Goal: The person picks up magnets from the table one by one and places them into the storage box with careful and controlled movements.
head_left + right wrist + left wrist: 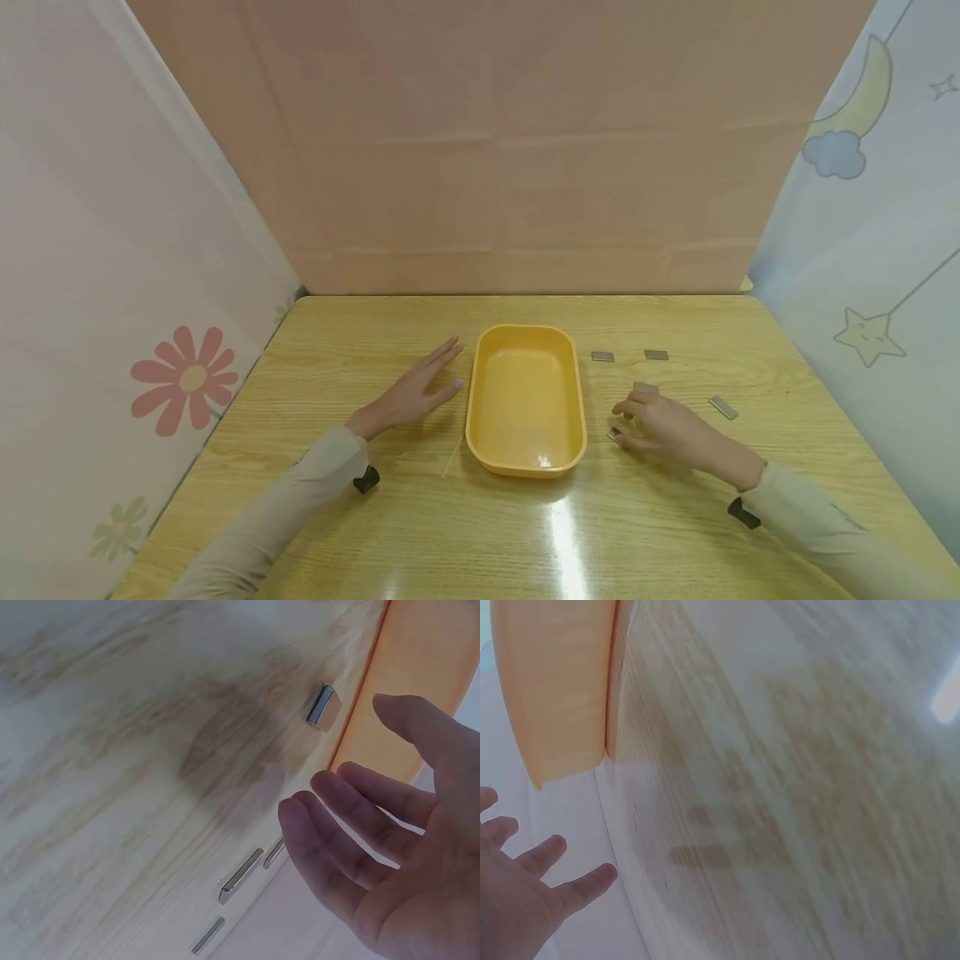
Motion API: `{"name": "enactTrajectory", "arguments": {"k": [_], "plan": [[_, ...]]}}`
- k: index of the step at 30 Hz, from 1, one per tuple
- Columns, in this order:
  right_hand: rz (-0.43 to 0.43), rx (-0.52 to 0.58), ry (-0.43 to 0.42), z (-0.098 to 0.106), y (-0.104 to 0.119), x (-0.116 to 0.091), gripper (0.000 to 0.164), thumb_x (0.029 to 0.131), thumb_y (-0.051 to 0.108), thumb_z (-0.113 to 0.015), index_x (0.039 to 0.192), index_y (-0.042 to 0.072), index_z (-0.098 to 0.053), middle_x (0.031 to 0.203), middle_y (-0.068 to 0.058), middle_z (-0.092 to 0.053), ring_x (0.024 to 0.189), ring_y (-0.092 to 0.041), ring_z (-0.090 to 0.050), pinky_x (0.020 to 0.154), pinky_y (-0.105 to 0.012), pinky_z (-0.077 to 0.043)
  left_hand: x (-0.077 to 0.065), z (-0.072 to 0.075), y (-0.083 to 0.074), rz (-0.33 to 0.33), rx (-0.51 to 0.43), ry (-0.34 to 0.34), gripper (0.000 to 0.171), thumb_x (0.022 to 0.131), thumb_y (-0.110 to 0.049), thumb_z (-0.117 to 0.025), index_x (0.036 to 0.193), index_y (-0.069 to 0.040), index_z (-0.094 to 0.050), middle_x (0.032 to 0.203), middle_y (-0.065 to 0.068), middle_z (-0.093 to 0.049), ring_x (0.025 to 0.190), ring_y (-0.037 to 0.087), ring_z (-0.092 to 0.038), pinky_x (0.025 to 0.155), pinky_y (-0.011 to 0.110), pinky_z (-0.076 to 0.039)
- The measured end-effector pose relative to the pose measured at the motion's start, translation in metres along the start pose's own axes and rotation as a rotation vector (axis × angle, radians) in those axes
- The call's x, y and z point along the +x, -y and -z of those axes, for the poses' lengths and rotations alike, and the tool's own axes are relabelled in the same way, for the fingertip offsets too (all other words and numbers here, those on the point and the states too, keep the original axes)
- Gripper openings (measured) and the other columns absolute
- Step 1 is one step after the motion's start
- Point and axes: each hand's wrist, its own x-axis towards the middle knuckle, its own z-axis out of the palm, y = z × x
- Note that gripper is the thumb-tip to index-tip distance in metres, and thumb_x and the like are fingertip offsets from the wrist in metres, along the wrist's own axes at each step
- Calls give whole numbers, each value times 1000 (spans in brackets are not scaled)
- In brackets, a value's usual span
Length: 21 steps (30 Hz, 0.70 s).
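Enclosure: a back cloth point(495, 167), a left cloth point(82, 233) with printed flowers and a right cloth point(832, 250) with printed moon and star bound a wooden table point(375, 542). At mid-table sits a yellow tray point(525, 335), its long sides running toward the back cloth.

Left hand point(408, 396): spread, fingers straight and thumb apart, just beside the tray's left side, holding nothing. Right hand point(667, 427): fingers loosely bent, right of the tray; the right wrist view shows a gap between thumb and nearest block, so it pinches nothing. A left band point(366, 479) and a right band point(744, 513), both black, mark the wrists.

Five grey, flat, oblong blocks lie on the table right of the tray: the near block point(613, 433), between right thumb and tray; the middle block point(646, 387), just beyond the right fingers; the right block point(723, 407), set slantwise; and, farthest back, the far left block point(602, 356) and far right block point(656, 355).

Handling (judged from the metallic shine): each block is probably rigid, dense for its size and hard to break; its smooth faces may slip. Best hold: thumb and index finger across the long edges, at mid-length.

Finest detail: a pale strand point(453, 456) beside the tray's near left corner, its nature unclear.
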Motion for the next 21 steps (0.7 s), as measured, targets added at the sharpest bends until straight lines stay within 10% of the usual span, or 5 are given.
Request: {"name": "enactTrajectory", "arguments": {"k": [21], "plan": [[-16, 115, 75, -8, 5, 2, 15, 86, 9, -78, 97, 6, -68, 80, 8, -53, 68, -3, -45, 57, -23, -42, 4, -6, -3, -44, -43, 89, 71, 102, -50, -49, 160, -21, -20, 166, -4, -5, 149, 25, -12, 111, 63, -21]]}}
